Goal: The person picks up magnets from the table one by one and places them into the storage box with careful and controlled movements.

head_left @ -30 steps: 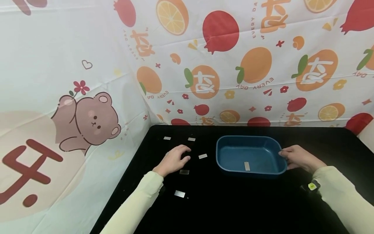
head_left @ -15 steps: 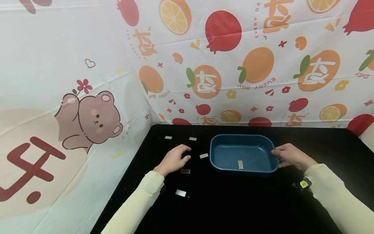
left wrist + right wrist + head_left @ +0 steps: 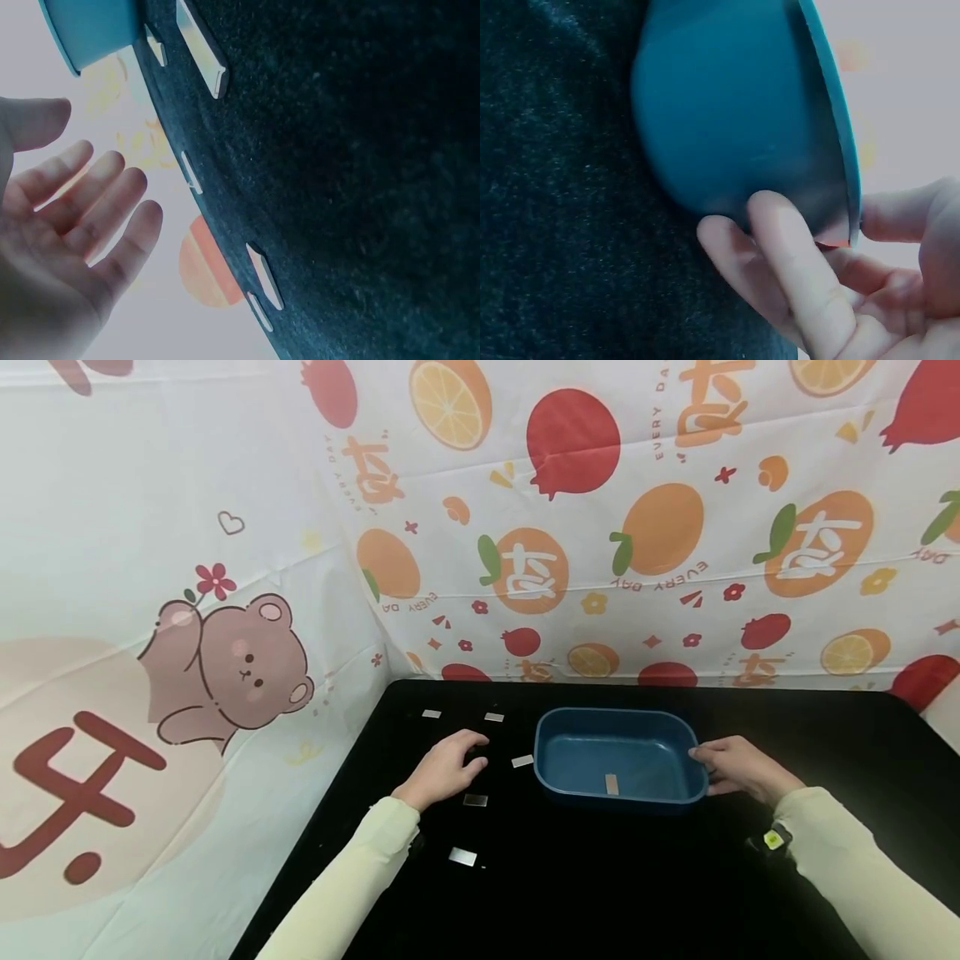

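My right hand (image 3: 746,768) grips the right rim of a blue plastic basin (image 3: 551,787), thumb over the edge and fingers against the outer wall, as the right wrist view also shows. One small silvery rectangular plate (image 3: 612,784) lies inside near the front wall. My left hand (image 3: 444,768) hovers over the black table with fingers loosely bent, holding nothing; in the left wrist view, its fingers (image 3: 101,217) are spread apart. Around it lie several similar plates, including one plate (image 3: 522,762) right beside the basin's left side and another plate (image 3: 476,800) just below the hand.
Further plates lie at the table's far left, a back plate (image 3: 431,714) and a second back plate (image 3: 494,717). A larger-looking plate (image 3: 462,857) is nearer the front. A printed cloth (image 3: 585,543) hangs behind the black table (image 3: 615,885).
The basin, with the plate inside, has slid left in my right hand's grip and now stands close to the nearest loose plate. My left hand has hardly moved.
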A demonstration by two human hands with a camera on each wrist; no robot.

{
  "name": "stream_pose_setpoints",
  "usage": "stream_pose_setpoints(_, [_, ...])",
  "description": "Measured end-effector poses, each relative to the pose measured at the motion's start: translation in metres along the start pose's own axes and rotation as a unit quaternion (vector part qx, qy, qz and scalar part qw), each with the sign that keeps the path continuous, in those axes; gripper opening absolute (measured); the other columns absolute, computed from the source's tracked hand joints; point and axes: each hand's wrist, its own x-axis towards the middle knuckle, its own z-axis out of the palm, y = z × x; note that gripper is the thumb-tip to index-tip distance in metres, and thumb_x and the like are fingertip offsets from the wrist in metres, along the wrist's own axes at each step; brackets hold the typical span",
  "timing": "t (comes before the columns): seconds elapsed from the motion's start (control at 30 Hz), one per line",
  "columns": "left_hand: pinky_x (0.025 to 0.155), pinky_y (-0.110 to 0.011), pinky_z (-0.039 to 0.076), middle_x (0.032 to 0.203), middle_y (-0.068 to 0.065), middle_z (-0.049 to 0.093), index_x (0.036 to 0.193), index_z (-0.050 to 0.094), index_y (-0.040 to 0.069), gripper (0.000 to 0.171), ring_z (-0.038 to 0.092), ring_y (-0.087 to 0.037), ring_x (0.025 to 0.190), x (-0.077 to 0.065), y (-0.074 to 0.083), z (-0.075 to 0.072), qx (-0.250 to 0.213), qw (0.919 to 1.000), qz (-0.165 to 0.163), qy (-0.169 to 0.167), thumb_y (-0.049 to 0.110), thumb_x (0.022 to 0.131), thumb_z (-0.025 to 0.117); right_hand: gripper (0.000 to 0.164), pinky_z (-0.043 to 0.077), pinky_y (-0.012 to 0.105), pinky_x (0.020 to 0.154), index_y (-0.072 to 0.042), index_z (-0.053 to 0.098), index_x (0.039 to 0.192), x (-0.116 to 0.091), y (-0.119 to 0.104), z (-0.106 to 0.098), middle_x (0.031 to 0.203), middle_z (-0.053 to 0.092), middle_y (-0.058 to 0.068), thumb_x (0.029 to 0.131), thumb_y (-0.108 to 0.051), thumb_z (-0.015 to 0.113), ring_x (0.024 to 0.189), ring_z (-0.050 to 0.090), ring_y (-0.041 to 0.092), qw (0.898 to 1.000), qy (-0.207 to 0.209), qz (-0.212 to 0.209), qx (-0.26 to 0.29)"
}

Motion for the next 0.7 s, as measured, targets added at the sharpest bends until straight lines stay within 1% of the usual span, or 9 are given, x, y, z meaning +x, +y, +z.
stream_pose_setpoints(0.07, [0.097,-0.046,0.052,0.134,-0.006,0.061,0.131,0.061,0.008,0.036,0.063,-0.027,0.117,0.001,0.001,0.001,0.005,1.0,0.001,0.001,0.022,0.099,0.06,0.059,0.062,0.036,0.076,0.016,0.04,0.141,0.0,0.001,0.001,0.104,0.07,0.017,0.106,-0.031,0.045,0.085,0.072,0.015,1.0,0.002,0.003,0.004])
stream_pose_setpoints(0.17, [0.095,-0.047,0.053,0.133,-0.006,0.062,0.13,0.062,0.007,0.034,0.063,-0.027,0.115,0.002,0.002,0.003,0.011,0.9999,0.006,0.001,0.021,0.098,0.06,0.064,0.062,0.04,0.078,0.014,0.04,0.142,-0.001,0.003,-0.002,0.109,0.069,0.021,0.105,-0.038,0.046,0.087,0.072,0.017,1.0,0.005,0.002,-0.005])
stream_pose_setpoints(0.23, [0.095,-0.047,0.053,0.132,-0.006,0.062,0.129,0.063,0.007,0.034,0.064,-0.027,0.115,0.002,0.002,0.004,0.012,0.9999,0.007,0.0,0.021,0.098,0.061,0.063,0.062,0.042,0.079,0.013,0.042,0.141,-0.002,0.003,-0.005,0.112,0.069,0.023,0.105,-0.038,0.046,0.088,0.073,0.018,1.0,0.009,-0.001,-0.017])
stream_pose_setpoints(0.33, [0.096,-0.047,0.052,0.132,-0.006,0.062,0.128,0.063,0.007,0.033,0.064,-0.027,0.114,0.001,0.0,0.004,0.009,0.9999,0.006,0.0,0.021,0.098,0.061,0.057,0.062,0.042,0.079,0.011,0.049,0.136,-0.004,0.001,-0.01,0.108,0.07,0.02,0.104,-0.036,0.049,0.088,0.071,0.018,0.999,0.014,-0.006,-0.029])
stream_pose_setpoints(0.47, [0.097,-0.047,0.052,0.132,-0.007,0.062,0.128,0.063,0.007,0.033,0.063,-0.027,0.115,-0.004,-0.003,0.002,0.005,1.0,0.001,-0.005,0.021,0.098,0.06,0.046,0.062,0.038,0.076,0.007,0.058,0.125,-0.002,0.0,-0.011,0.096,0.072,0.009,0.102,-0.033,0.054,0.082,0.07,0.016,1.0,0.014,0.002,-0.018])
stream_pose_setpoints(0.57, [0.097,-0.047,0.052,0.133,-0.008,0.062,0.129,0.063,0.007,0.034,0.063,-0.027,0.116,-0.006,-0.006,0.0,0.009,1.0,-0.001,-0.003,0.021,0.098,0.06,0.041,0.062,0.036,0.075,0.005,0.061,0.12,0.0,0.002,-0.011,0.093,0.07,0.007,0.102,-0.031,0.054,0.08,0.069,0.015,1.0,0.01,0.009,-0.003])
stream_pose_setpoints(0.7, [0.098,-0.047,0.052,0.133,-0.008,0.062,0.128,0.063,0.007,0.034,0.063,-0.027,0.116,-0.007,-0.008,0.0,0.018,0.9998,-0.002,0.005,0.022,0.098,0.061,0.037,0.061,0.035,0.074,0.003,0.062,0.117,0.001,0.004,-0.011,0.092,0.068,0.006,0.102,-0.031,0.054,0.08,0.068,0.015,1.0,0.004,0.011,0.001])
